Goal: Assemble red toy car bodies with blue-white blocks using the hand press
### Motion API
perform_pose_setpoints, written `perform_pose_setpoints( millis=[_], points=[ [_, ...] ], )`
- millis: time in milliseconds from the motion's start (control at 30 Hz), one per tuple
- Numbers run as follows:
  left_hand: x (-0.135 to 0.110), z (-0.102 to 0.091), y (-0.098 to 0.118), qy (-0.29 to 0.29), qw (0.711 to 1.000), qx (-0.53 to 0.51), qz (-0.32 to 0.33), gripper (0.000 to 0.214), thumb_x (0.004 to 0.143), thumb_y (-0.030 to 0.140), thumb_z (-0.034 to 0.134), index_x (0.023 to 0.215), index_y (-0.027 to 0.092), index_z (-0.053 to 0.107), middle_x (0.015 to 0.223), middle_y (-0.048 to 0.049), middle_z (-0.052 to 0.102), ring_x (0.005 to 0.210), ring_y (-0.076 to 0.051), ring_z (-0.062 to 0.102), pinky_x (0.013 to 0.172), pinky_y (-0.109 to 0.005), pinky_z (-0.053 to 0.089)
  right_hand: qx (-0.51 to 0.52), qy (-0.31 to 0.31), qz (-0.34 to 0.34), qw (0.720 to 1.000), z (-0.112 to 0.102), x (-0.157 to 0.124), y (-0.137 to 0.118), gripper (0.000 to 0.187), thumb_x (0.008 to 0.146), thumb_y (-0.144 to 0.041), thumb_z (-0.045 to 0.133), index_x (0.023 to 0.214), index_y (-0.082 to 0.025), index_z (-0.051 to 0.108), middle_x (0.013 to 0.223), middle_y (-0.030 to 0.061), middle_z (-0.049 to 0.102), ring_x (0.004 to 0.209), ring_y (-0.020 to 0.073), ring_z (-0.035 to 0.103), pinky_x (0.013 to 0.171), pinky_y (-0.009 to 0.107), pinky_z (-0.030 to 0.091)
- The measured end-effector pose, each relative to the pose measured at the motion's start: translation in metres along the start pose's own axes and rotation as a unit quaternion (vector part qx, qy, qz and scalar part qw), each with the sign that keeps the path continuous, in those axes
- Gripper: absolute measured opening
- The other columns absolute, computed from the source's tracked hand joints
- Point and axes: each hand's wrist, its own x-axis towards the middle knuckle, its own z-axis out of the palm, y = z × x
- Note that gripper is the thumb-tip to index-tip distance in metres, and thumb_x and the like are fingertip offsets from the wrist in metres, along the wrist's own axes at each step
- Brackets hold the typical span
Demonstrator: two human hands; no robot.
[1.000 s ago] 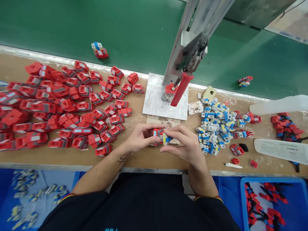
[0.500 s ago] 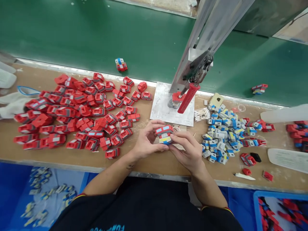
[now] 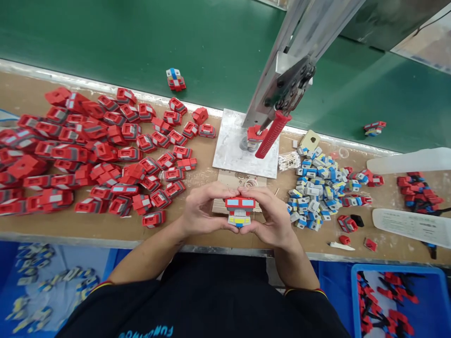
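Where the lower centre of the frame shows the left hand and the right hand, both are curled, pinching one red-and-grey block from its two sides, fingers at its upper edge, thumbs at its lower.

Risk, as judged: a squeeze harder on one side could twist the block or skew its red half from its grey, if the two are not firmly joined; whether they are, cannot be told. Loosened fingertips could drop it.

Counted:
- Held block: one.
- Red blocks, left: dozens; overlapping, exact count not possible.
- Grey-and-blue blocks, right of centre: dozens, heaped, likewise.
- Two-part blocks on the green surface: two.
- Red lever handle, upper centre: one.
- Translucent plastic pieces, right edge: two.
- Black piece, right: one.
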Motion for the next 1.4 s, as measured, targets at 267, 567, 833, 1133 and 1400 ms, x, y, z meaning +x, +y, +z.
perform_pose_setpoints(
  millis=[267,567,833,1133,1400],
  points=[
    [0.000,-0.002,0.007,-0.004,1.000,0.016,-0.007,0.066,0.075,0.045,0.100,0.135,0.031,0.077,0.104,-0.0081,0.085,0.089,-0.024,0.081,0.079,-0.035,0.067,-0.034,0.020,0.007,0.999,0.003,0.000,-0.006,0.065,0.089,-0.047,0.086,0.147,-0.028,0.064,0.122,0.0106,0.084,0.109,0.0271,0.082,0.092,0.038,0.070],
    [0.003,-0.009,0.003,-0.022,1.000,0.004,-0.012,0.067,0.075,0.039,0.101,0.136,0.029,0.076,0.111,-0.0088,0.083,0.097,-0.023,0.080,0.087,-0.031,0.064,-0.035,0.040,-0.014,0.998,0.008,0.004,0.005,0.052,0.095,-0.047,0.080,0.140,-0.024,0.066,0.115,0.0102,0.081,0.101,0.0240,0.080,0.086,0.036,0.068],
    [0.005,-0.025,0.023,-0.126,0.987,0.058,-0.086,0.048,0.081,0.029,0.096,0.119,0.023,0.067,0.121,-0.0132,0.078,0.104,-0.023,0.079,0.086,-0.029,0.066,-0.050,0.012,-0.039,0.998,0.010,0.003,0.006,0.063,0.091,-0.058,0.081,0.140,-0.023,0.066,0.116,0.0107,0.077,0.103,0.0233,0.076,0.090,0.037,0.067],
    [0.004,-0.078,0.023,0.041,0.969,0.023,-0.244,0.053,0.083,0.023,0.093,0.111,0.031,0.049,0.107,0.0036,0.076,0.076,-0.014,0.078,0.063,-0.023,0.063,-0.067,0.132,-0.009,0.989,-0.033,-0.003,0.018,0.037,0.105,-0.042,0.067,0.141,-0.032,0.066,0.129,0.0094,0.070,0.113,0.0240,0.071,0.083,0.038,0.067],
    [0.099,-0.040,-0.049,0.018,0.978,0.159,-0.136,0.077,0.066,0.052,0.103,0.130,0.025,0.069,0.130,-0.0109,0.061,0.102,-0.023,0.070,0.082,-0.037,0.066,-0.125,0.007,0.057,0.990,-0.038,0.026,0.051,0.042,0.103,-0.047,0.068,0.143,-0.034,0.064,0.150,0.0123,0.059,0.137,0.0272,0.061,0.090,0.040,0.067]
  ],
)
